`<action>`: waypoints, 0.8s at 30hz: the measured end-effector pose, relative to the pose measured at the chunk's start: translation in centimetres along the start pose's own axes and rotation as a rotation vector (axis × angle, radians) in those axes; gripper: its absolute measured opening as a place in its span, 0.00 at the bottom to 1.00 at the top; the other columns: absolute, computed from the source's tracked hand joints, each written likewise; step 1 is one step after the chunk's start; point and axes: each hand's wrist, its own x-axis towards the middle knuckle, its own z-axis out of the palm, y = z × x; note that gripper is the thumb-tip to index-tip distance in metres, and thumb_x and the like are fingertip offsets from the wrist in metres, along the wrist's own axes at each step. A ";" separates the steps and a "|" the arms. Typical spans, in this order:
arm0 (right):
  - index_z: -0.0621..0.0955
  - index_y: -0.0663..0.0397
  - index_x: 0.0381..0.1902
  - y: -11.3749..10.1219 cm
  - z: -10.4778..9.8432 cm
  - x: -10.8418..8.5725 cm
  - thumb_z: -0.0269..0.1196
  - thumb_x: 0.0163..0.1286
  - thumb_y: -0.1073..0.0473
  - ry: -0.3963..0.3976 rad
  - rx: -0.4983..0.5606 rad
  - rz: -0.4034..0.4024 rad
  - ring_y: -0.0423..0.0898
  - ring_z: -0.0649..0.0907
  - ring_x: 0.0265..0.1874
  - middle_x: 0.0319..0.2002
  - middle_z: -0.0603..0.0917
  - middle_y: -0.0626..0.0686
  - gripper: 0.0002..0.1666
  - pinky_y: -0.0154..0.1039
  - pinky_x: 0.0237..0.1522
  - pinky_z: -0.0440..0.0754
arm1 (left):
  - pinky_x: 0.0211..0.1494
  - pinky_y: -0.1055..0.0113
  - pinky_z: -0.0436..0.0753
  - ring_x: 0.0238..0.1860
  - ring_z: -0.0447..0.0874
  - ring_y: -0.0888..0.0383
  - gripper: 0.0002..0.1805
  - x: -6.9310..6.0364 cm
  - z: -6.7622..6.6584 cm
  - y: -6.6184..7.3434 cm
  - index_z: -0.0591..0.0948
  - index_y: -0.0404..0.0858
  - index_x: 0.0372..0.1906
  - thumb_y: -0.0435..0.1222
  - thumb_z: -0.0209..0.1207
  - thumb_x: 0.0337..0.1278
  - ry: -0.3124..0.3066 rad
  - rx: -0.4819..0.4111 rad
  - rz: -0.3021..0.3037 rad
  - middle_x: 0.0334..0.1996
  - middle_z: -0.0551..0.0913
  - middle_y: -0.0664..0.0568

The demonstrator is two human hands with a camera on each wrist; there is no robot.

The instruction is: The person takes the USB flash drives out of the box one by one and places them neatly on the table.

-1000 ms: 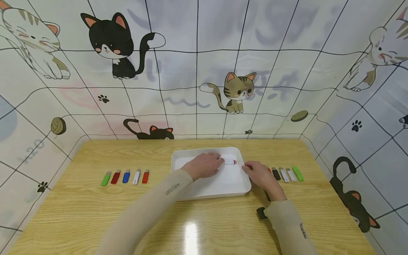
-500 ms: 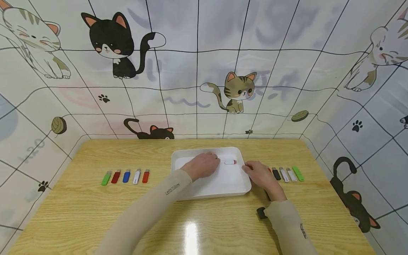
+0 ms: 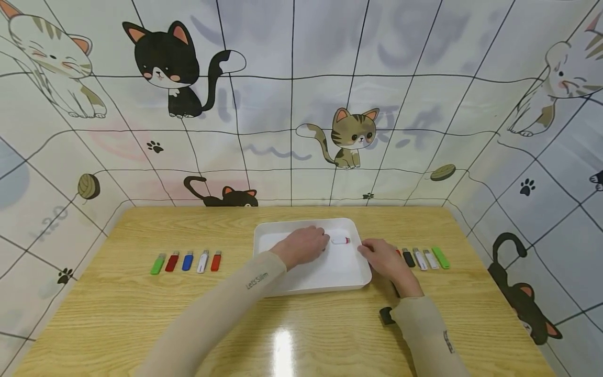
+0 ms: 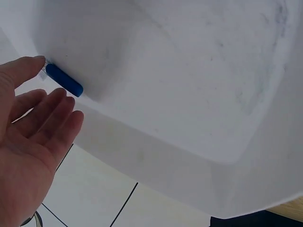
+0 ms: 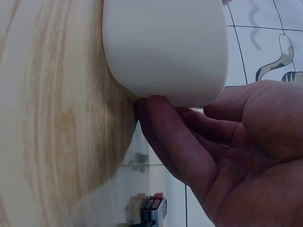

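Observation:
In the head view my left hand (image 3: pixel 303 246) reaches palm down into a white tray (image 3: pixel 330 277). The left wrist view shows a blue USB stick (image 4: pixel 65 80) on the tray floor by the wall, between the thumb and the loosely bent fingers. My left thumb touches its clear end; whether the other fingertips touch it I cannot tell. From the head, that stick is hidden under the hand. A white USB stick with a red end (image 3: pixel 341 241) lies right of the hand. My right hand (image 3: pixel 383 259) holds the tray's right edge, fingertips against its outer wall.
Left of the tray, several USB sticks stand in a row, among them a blue one (image 3: pixel 187 261) and a red one (image 3: pixel 215 261). Another row, with a green stick (image 3: pixel 440 257) at its end, lies beyond my right hand. A cat-patterned cloth (image 3: pixel 264 104) encloses the wooden table (image 3: pixel 188 309).
Inside the tray my left hand drew back slightly leftward, then shifted right again toward the white stick. The right hand stays at the tray's edge.

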 end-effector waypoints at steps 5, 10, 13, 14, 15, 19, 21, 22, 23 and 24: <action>0.81 0.64 0.45 0.1 0.0 0.0 0.53 0.82 0.58 0.001 -0.008 0.009 0.47 0.76 0.31 0.32 0.78 0.54 0.15 0.40 0.33 0.72 | 0.50 0.68 0.82 0.42 0.77 0.58 0.12 -0.1 -0.1 0.1 0.84 0.40 0.55 0.38 0.55 0.79 -0.011 0.023 -0.004 0.44 0.82 0.51; 0.81 0.63 0.43 0.2 0.1 0.1 0.53 0.82 0.58 0.006 -0.018 0.004 0.47 0.75 0.29 0.29 0.77 0.53 0.14 0.40 0.32 0.71 | 0.47 0.68 0.82 0.40 0.76 0.57 0.10 -0.4 -0.1 0.1 0.84 0.41 0.53 0.36 0.54 0.79 -0.006 0.086 0.039 0.43 0.81 0.51; 0.81 0.63 0.42 0.1 0.1 0.1 0.53 0.82 0.58 0.007 -0.016 -0.002 0.47 0.74 0.29 0.28 0.76 0.52 0.14 0.40 0.32 0.70 | 0.47 0.69 0.82 0.40 0.77 0.58 0.09 -0.6 -0.2 0.1 0.84 0.41 0.53 0.35 0.56 0.78 -0.006 0.117 0.050 0.43 0.81 0.52; 0.80 0.63 0.41 0.1 0.1 0.0 0.53 0.82 0.58 0.005 -0.015 -0.004 0.47 0.74 0.28 0.28 0.75 0.52 0.14 0.40 0.32 0.70 | 0.48 0.69 0.83 0.41 0.77 0.58 0.09 -0.7 -0.3 0.2 0.84 0.41 0.53 0.35 0.57 0.77 -0.006 0.124 0.051 0.43 0.81 0.52; 0.80 0.63 0.41 0.1 0.0 0.0 0.53 0.82 0.58 0.004 -0.013 -0.004 0.47 0.74 0.28 0.28 0.75 0.52 0.14 0.40 0.32 0.70 | 0.48 0.69 0.83 0.41 0.77 0.58 0.09 -0.7 -0.3 0.2 0.84 0.42 0.54 0.35 0.58 0.77 -0.009 0.128 0.051 0.44 0.82 0.52; 0.81 0.64 0.44 -0.1 0.0 -0.2 0.53 0.83 0.58 0.001 -0.014 0.001 0.48 0.75 0.30 0.30 0.76 0.53 0.14 0.41 0.33 0.71 | 0.51 0.70 0.83 0.43 0.79 0.59 0.10 -0.9 -0.4 0.3 0.84 0.43 0.55 0.35 0.60 0.75 -0.021 0.146 0.053 0.46 0.83 0.53; 0.81 0.64 0.47 -0.1 0.0 -0.2 0.53 0.83 0.57 0.002 -0.018 0.002 0.48 0.75 0.32 0.32 0.78 0.54 0.15 0.41 0.34 0.72 | 0.51 0.70 0.83 0.43 0.79 0.59 0.10 -0.9 -0.3 0.2 0.84 0.43 0.55 0.35 0.59 0.75 -0.023 0.144 0.051 0.46 0.84 0.52; 0.81 0.65 0.48 -0.1 0.0 -0.2 0.53 0.83 0.57 0.002 -0.018 0.003 0.48 0.76 0.33 0.33 0.79 0.54 0.16 0.41 0.34 0.72 | 0.51 0.70 0.83 0.44 0.80 0.59 0.10 -0.9 -0.3 0.2 0.84 0.43 0.55 0.35 0.59 0.75 -0.024 0.144 0.051 0.46 0.84 0.52; 0.81 0.65 0.50 -0.2 -0.1 -0.2 0.54 0.83 0.56 0.003 -0.019 0.003 0.48 0.76 0.34 0.35 0.80 0.54 0.16 0.41 0.35 0.73 | 0.51 0.70 0.83 0.44 0.80 0.59 0.10 -0.9 -0.3 0.1 0.84 0.43 0.55 0.35 0.59 0.76 -0.024 0.143 0.050 0.46 0.84 0.52; 0.81 0.65 0.51 -0.2 -0.1 -0.2 0.54 0.83 0.56 0.004 -0.020 0.002 0.48 0.76 0.34 0.36 0.80 0.55 0.17 0.42 0.36 0.73 | 0.51 0.70 0.83 0.44 0.80 0.59 0.10 -0.9 -0.3 0.1 0.84 0.43 0.55 0.35 0.58 0.76 -0.022 0.141 0.049 0.46 0.84 0.52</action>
